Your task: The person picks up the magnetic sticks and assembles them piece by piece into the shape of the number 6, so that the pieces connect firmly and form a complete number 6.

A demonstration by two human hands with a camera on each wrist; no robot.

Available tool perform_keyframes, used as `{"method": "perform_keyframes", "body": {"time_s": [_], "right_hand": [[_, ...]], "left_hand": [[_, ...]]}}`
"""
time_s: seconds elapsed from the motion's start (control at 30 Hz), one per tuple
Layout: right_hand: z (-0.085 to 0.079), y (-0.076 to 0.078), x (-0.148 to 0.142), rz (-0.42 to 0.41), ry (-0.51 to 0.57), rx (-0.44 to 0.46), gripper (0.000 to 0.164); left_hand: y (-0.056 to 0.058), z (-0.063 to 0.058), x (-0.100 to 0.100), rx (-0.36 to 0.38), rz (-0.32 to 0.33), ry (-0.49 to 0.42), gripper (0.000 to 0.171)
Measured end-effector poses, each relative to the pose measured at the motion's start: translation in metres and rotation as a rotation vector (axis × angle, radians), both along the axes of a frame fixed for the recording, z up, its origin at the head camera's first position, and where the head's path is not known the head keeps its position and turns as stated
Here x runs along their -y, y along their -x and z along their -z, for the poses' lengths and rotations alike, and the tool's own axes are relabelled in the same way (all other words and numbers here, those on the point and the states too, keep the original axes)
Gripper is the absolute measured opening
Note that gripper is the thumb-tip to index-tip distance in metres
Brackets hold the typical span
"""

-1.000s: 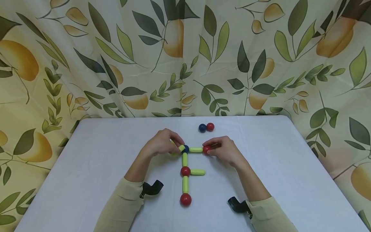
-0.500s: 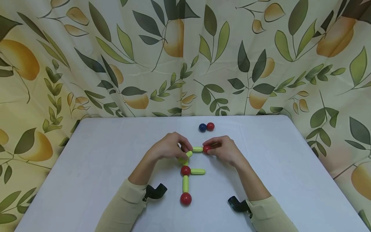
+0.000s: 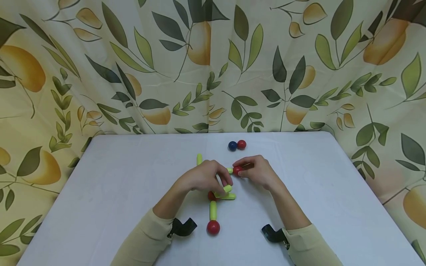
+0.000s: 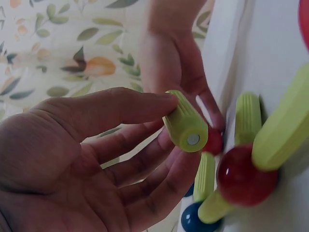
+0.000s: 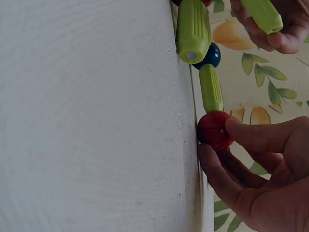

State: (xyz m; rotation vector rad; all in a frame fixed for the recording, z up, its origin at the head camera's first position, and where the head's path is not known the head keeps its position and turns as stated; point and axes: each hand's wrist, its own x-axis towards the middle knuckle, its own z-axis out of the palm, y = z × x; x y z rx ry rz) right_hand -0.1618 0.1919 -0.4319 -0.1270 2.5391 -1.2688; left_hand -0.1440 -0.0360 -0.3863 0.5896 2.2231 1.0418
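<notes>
In the head view my left hand [image 3: 208, 177] pinches a yellow-green magnetic rod [image 3: 227, 188] between thumb and fingers. It is above the side rod [image 3: 230, 197] that sticks out from the middle red ball [image 3: 211, 196]. The held rod's end, with a round metal magnet, faces the camera in the left wrist view. My right hand [image 3: 259, 170] pinches a red ball [image 5: 215, 130], which meets the end of another rod [image 5: 211, 88]. That rod runs to a blue ball [image 5: 211, 55], hidden behind my left hand in the head view.
A lower rod [image 3: 213, 210] joins the middle ball to a near red ball [image 3: 213, 227]. One more rod [image 3: 199, 159] shows beyond my left hand. A loose blue ball [image 3: 232, 146] and red ball [image 3: 242, 144] sit at the back of the white table [image 3: 133, 155].
My left hand has moved right and nearer with its rod, from beside the blue ball to over the side rod. A rod behind it has come into view. The right hand stays put.
</notes>
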Motion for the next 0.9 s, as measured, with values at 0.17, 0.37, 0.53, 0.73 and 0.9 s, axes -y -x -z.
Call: {"method": "perform_keyframes", "body": {"time_s": [0.17,0.37,0.53,0.73,0.9], "right_hand": [[0.000,0.000,-0.001,-0.002,0.006,0.000,0.025],[-0.001,-0.001,0.000,0.005,0.013,0.011,0.025],[-0.001,-0.001,0.001,0.012,0.004,0.015,0.026],[-0.002,0.000,0.001,0.013,-0.001,0.023,0.027],[-0.002,0.000,0.001,0.012,0.005,0.021,0.027]], "left_hand": [[-0.008,0.002,-0.008,0.005,0.059,-0.013,0.019],[-0.014,0.008,-0.017,-0.032,0.127,-0.017,0.020],[-0.018,0.010,-0.023,-0.047,0.187,-0.008,0.019],[-0.024,0.010,-0.027,-0.038,0.247,-0.004,0.016],[-0.027,0.010,-0.029,-0.017,0.294,0.009,0.015]]}}
